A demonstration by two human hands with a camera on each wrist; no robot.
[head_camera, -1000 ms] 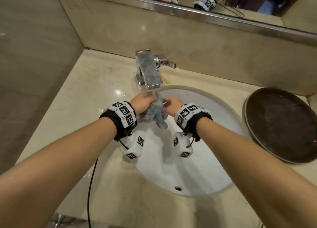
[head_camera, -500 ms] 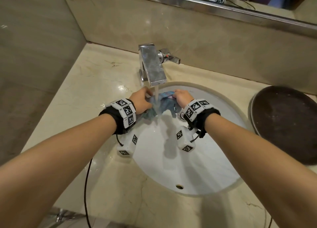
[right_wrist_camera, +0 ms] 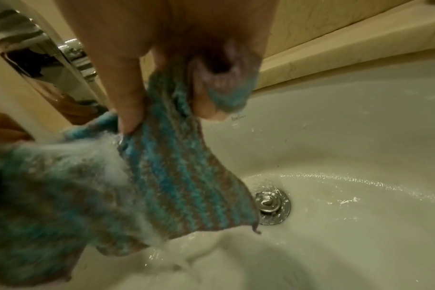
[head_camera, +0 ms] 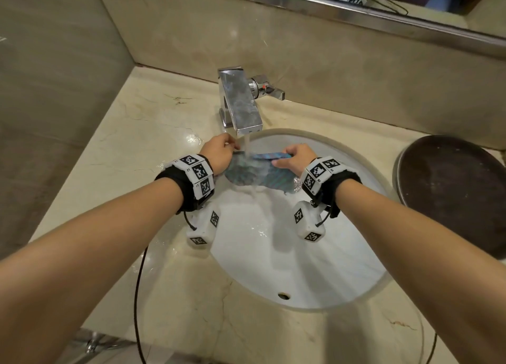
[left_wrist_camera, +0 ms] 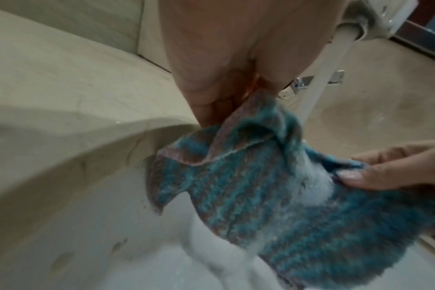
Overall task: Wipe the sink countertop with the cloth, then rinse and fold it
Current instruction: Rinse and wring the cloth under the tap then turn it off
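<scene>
A blue and brown striped cloth (head_camera: 254, 172) hangs spread out under the running chrome faucet (head_camera: 241, 103), over the white sink basin (head_camera: 287, 268). My left hand (head_camera: 219, 151) pinches its left top corner (left_wrist_camera: 246, 109). My right hand (head_camera: 294, 158) grips the right top edge, thumb and fingers curled round the cloth (right_wrist_camera: 176, 137). Water streams onto the middle of the cloth (left_wrist_camera: 310, 182) and runs off its lower edge. The drain plug (right_wrist_camera: 270, 204) shows below the cloth's right corner.
The beige marble countertop (head_camera: 131, 150) surrounds the basin, wet near the faucet. A dark round tray (head_camera: 454, 196) lies on the counter at the right. A mirror ledge (head_camera: 356, 10) runs along the back wall. A wall closes the left side.
The cloth was bunched between my two hands a second ago. My hands have moved apart and the cloth now hangs stretched open under the stream.
</scene>
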